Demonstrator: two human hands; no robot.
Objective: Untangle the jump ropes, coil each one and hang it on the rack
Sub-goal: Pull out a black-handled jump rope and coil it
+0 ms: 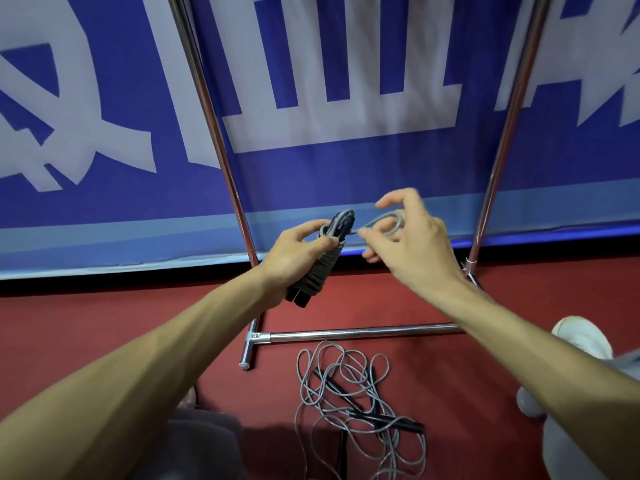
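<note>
Grey ropes (349, 386), black handles (391, 421), red floor (104, 323), blue-and-white banner (311, 81).

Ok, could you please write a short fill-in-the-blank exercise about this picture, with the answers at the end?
1. The left hand grips a coiled rope whose handles are ____ in colour.
2. The right hand pinches a loop of ____ cord.
3. The tangled ropes lie on the ____ floor, on the near side of the rack's bottom bar.
Answers: black; grey; red.
</note>
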